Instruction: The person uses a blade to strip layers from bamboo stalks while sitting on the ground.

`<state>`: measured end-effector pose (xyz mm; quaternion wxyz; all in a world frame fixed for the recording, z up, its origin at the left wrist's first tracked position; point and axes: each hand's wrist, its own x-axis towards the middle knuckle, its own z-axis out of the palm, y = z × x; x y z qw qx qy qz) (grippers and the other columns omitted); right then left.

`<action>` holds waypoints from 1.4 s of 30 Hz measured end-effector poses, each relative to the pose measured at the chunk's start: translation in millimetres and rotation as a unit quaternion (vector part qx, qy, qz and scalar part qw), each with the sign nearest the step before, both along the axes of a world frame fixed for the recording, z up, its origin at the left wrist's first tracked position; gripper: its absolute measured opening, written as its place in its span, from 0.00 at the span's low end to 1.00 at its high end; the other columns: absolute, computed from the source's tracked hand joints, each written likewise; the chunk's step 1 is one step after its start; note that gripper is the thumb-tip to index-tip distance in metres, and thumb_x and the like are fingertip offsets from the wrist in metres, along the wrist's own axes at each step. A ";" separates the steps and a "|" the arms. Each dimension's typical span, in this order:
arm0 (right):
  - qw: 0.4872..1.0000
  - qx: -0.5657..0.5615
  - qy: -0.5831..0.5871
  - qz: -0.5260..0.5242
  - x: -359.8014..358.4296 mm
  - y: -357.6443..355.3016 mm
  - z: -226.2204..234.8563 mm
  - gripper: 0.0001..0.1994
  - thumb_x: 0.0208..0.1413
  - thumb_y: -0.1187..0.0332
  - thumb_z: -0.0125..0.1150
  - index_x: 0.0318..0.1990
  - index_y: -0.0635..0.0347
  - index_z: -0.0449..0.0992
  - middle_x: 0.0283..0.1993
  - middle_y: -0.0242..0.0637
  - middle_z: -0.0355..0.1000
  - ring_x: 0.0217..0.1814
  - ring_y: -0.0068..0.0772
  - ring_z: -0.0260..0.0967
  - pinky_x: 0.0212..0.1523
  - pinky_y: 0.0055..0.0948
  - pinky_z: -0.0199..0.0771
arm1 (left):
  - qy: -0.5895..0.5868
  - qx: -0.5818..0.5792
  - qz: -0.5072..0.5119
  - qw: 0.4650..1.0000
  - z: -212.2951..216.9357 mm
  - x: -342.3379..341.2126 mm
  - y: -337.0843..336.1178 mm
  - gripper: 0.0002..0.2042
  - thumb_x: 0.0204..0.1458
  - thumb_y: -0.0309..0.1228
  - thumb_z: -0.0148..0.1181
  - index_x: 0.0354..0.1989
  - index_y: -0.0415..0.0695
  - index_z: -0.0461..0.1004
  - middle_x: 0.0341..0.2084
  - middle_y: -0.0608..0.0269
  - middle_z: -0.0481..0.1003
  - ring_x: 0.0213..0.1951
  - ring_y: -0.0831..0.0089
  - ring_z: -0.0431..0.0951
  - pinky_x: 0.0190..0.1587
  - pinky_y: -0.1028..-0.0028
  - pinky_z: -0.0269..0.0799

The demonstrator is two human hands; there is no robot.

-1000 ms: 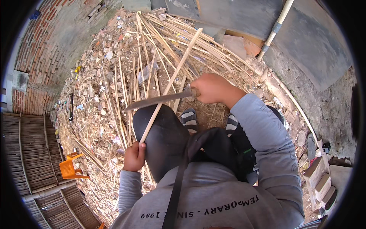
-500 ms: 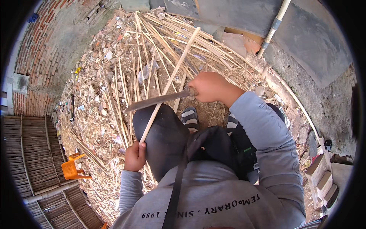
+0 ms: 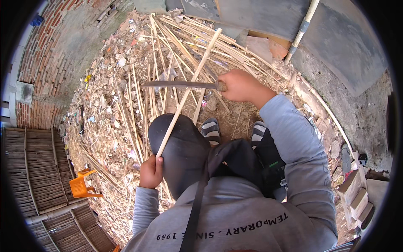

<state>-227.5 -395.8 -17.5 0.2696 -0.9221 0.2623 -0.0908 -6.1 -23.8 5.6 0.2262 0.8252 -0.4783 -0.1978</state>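
My left hand (image 3: 151, 172) is closed round the near end of a long pale bamboo strip (image 3: 180, 106). The strip slants away over my dark-clothed left knee (image 3: 178, 147) toward the far right. In my right hand (image 3: 239, 86) is the handle of a machete, gripped in a fist. Its dark blade (image 3: 172, 84) points left and crosses the strip beyond the knee. Whether the edge touches the strip I cannot tell. On the ground past the blade lie several more bamboo strips (image 3: 226, 49), heaped and fanned out.
Litter and wood shavings cover the ground (image 3: 100, 101). An orange plastic chair (image 3: 79, 185) stands at the left, near slatted bamboo panels (image 3: 40, 168). A brick wall (image 3: 42, 67) rises at far left. A pale pole (image 3: 300, 33) leans against the grey wall at far right.
The machete has moved away from me along the strip, from over the knee to beyond it, and its blade is now nearly level. My left hand keeps its hold.
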 end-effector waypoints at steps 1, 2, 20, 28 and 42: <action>1.000 -0.001 -0.001 0.003 2.5 6.1 5.9 0.14 0.45 0.63 0.69 0.39 0.59 0.80 0.34 0.50 0.77 0.39 0.58 0.76 0.42 0.51 0.75 | -0.005 -0.006 0.006 1.000 0.4 -0.5 1.7 0.22 0.66 0.42 0.53 0.24 0.39 0.64 0.13 0.46 0.67 0.16 0.50 0.68 0.21 0.59 0.60; 0.998 -0.028 0.033 0.037 4.9 13.5 12.8 0.12 0.45 0.65 0.66 0.38 0.58 0.80 0.34 0.49 0.78 0.40 0.57 0.76 0.42 0.51 0.76 | -0.006 -0.006 0.011 1.000 -0.4 1.2 3.3 0.22 0.66 0.42 0.53 0.24 0.39 0.64 0.13 0.46 0.67 0.16 0.50 0.68 0.21 0.59 0.60; 0.995 0.050 0.026 0.084 4.6 4.8 9.3 0.09 0.45 0.65 0.67 0.35 0.54 0.81 0.32 0.46 0.78 0.37 0.54 0.77 0.39 0.48 0.75 | -0.011 0.010 -0.001 1.000 1.9 6.8 1.9 0.23 0.65 0.45 0.54 0.23 0.38 0.65 0.13 0.49 0.66 0.16 0.54 0.67 0.22 0.60 0.60; 0.987 0.133 0.043 -0.079 -6.7 -25.2 -18.1 0.25 0.47 0.58 0.71 0.50 0.65 0.79 0.42 0.56 0.78 0.45 0.56 0.77 0.49 0.44 0.75 | 0.106 0.071 0.022 0.992 13.1 10.7 -3.8 0.21 0.64 0.44 0.58 0.29 0.36 0.72 0.15 0.61 0.67 0.21 0.73 0.64 0.26 0.66 0.62; 0.992 0.100 0.019 -0.070 -2.9 -19.1 -28.2 0.21 0.47 0.62 0.68 0.49 0.59 0.79 0.42 0.51 0.79 0.46 0.53 0.77 0.48 0.43 0.76 | 0.053 0.078 -0.015 0.995 19.9 17.7 -2.5 0.24 0.66 0.47 0.52 0.28 0.36 0.70 0.16 0.48 0.69 0.20 0.56 0.71 0.26 0.60 0.63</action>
